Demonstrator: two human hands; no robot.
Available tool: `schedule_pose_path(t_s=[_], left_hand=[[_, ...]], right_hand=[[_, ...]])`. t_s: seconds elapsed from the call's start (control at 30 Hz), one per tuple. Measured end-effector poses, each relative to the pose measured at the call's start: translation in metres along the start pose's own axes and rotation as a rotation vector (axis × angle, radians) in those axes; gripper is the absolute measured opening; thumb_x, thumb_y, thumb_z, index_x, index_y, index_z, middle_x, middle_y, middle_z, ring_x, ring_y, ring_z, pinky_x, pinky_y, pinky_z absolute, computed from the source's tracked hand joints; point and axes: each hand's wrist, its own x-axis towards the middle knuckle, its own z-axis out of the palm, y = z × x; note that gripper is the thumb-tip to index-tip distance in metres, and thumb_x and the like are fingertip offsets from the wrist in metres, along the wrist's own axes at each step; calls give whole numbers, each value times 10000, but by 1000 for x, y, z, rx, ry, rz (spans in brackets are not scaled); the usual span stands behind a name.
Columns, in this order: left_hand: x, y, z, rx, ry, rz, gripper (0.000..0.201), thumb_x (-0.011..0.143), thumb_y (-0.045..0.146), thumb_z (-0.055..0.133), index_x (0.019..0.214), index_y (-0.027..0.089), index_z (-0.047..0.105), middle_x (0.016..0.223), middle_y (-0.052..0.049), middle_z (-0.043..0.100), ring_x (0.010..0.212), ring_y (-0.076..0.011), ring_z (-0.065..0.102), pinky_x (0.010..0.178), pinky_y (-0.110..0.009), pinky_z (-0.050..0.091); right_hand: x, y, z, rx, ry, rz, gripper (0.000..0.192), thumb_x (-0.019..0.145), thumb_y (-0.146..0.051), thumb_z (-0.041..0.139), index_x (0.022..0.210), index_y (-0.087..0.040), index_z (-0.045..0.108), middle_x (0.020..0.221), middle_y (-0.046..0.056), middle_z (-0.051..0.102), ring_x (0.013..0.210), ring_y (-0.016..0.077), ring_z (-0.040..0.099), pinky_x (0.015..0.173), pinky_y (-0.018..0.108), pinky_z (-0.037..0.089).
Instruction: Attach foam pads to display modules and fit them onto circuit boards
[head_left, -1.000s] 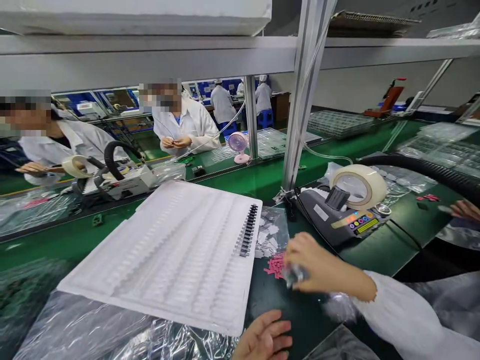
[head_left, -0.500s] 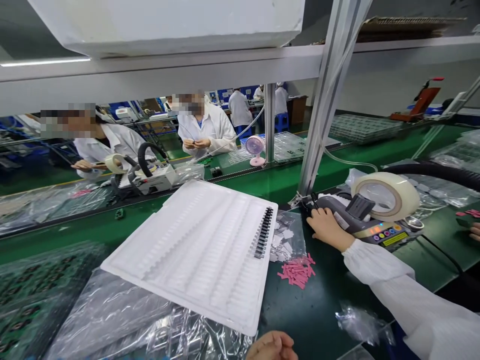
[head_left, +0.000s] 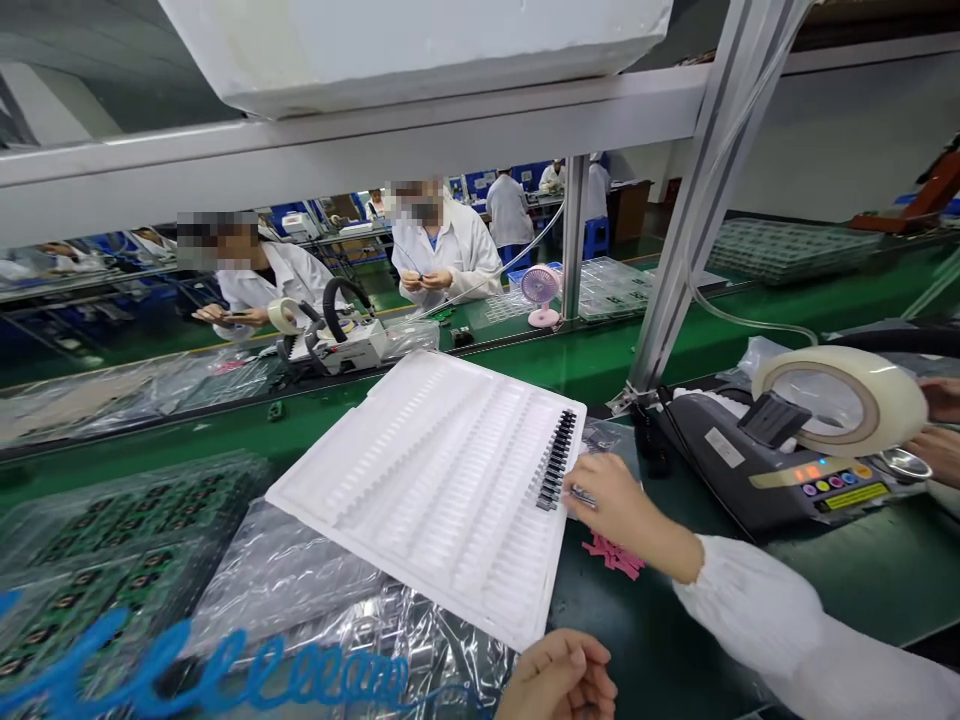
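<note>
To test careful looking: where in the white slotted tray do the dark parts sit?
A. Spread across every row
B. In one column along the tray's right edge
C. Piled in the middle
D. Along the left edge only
B: the dark parts form a single column at the right edge of the white tray, beside the right hand; the other slots look bare.

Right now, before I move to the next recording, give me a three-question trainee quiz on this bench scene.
1. True or false: the right hand is at the white tray, beside its row of dark parts.
2. What lies on the mat under the right wrist: A) pink strips B) blue clips C) screws?
3. Which machine, on the right, carries the tape roll?

Key: 1 true; 2 A; 3 the tape dispenser. The left hand rests loosely curled at the bottom edge.
</note>
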Motion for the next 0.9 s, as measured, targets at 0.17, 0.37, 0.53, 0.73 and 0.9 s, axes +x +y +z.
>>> schedule_pose_path(t_s=[0.17,0.37,0.53,0.73,0.9], left_hand=[[9,13,-8,-34,-6,174,325,578,416,766,704,128,680,586,-29,638,523,-103,557,590,-247,383],[23,28,-27,26,146,451,370,535,434,775,695,116,677,660,-53,631,609,-141,555,674,-306,406],[34,23,-40,57,286,675,487,393,384,846,811,181,701,873,-29,649,913,-186,547,872,-264,359],[32,13,-34,-23,308,571,595,501,576,739,940,177,691,978,-90,664,895,-224,603,807,-321,432],[16,22,-20,186,-51,467,607,642,685,546,834,138,726,733,-102,707,667,-211,619,735,-357,448]], right_hand=[[7,-28,27,22,86,-71,148,801,-180,552,669,-198,617,743,18,612,752,191,565,768,350,348],[7,-16,65,66,184,-143,162,729,-166,542,584,-210,600,630,10,604,626,194,568,671,346,323],[15,-22,63,140,137,-50,157,715,-165,496,585,-206,574,615,1,578,650,197,572,701,363,333],[8,-36,9,642,-256,-183,91,705,-163,488,671,-192,567,679,9,583,663,155,548,642,264,404],[-16,-41,-10,928,-489,-121,113,626,-85,516,673,-177,563,709,-12,556,681,126,539,635,218,412]])
